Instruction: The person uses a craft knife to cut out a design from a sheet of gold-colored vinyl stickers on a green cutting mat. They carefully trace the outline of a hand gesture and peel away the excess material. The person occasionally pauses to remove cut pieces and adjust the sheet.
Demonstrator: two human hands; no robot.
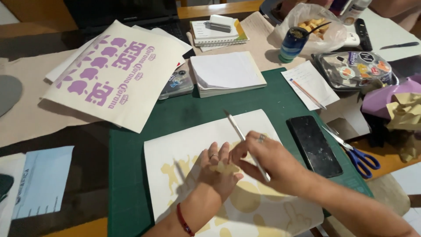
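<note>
Left hand lies flat on glossy white sheet; right hand grips a thin metal knife.

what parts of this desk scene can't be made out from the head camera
- Tip of the thin silver tool: hidden behind the right hand.
- Yellow shapes on the white sheet: partly covered by the left hand and cut off by the bottom edge.
- Scissors: blades partly under the black phone.
- Contents of the plastic bag: too small to identify.
</note>
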